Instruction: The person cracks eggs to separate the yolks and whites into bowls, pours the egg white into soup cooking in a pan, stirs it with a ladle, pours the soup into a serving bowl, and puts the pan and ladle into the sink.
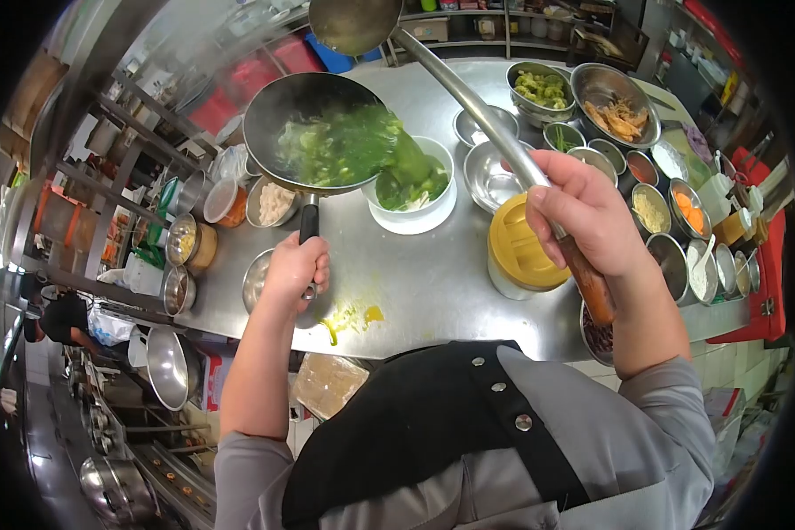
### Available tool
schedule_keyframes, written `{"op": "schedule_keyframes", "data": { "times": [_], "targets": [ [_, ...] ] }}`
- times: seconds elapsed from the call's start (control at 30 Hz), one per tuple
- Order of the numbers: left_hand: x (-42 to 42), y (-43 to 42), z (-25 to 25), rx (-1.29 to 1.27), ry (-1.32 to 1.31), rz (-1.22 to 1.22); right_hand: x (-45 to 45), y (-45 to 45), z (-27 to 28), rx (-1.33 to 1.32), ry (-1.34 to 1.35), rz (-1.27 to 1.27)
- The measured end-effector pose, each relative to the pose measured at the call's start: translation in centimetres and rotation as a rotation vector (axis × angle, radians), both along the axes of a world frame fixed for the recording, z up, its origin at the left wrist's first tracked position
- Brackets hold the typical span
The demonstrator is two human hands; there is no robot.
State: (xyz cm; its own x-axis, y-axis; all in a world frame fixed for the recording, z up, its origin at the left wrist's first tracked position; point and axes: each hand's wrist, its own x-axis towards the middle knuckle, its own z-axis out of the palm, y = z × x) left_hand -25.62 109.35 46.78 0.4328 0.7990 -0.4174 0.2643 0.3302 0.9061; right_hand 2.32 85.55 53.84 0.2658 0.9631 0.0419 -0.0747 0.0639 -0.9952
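Note:
My left hand point(296, 269) is closed around the black handle of a dark frying pan point(265, 124). The pan is tilted to the right, and steaming green soup with leafy pieces point(353, 146) pours over its lip into a white bowl point(451, 172). Under the bowl is a white plate point(415, 226). My right hand point(583, 208) grips a long-handled ladle point(464, 93) near its wooden end. The ladle's round metal bowl is raised above and behind the pan, at the top of the view.
A yellow-lidded tub point(526, 247) stands below my right hand. Metal bowls, one with broccoli point(541, 88), and several ingredient containers line the right side. A bowl of pale pieces point(274, 203) sits left of the pan. Yellow spills point(353, 320) mark the steel table's front edge.

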Motion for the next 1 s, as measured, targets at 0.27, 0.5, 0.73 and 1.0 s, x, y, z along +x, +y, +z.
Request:
{"op": "schedule_keyframes", "data": {
  "times": [0.27, 0.5, 0.73, 1.0],
  "targets": [
    [0.1, 0.0, 0.1, 0.070, 0.076, -0.002, -0.2, 0.0, 0.1, -0.013, 0.018, -0.014],
    [0.3, 0.4, 0.0, 0.142, 0.090, -0.021, 0.1, 0.0, -0.1, -0.005, -0.003, -0.006],
    [0.6, 0.5, 0.2, 0.200, 0.109, -0.055, 0.2, -0.1, -0.3, 0.013, -0.014, -0.018],
    [1.0, 1.0, -0.5, 0.315, 0.155, -0.050, 0.5, -0.3, -0.4, 0.003, -0.008, -0.025]
  ]
}}
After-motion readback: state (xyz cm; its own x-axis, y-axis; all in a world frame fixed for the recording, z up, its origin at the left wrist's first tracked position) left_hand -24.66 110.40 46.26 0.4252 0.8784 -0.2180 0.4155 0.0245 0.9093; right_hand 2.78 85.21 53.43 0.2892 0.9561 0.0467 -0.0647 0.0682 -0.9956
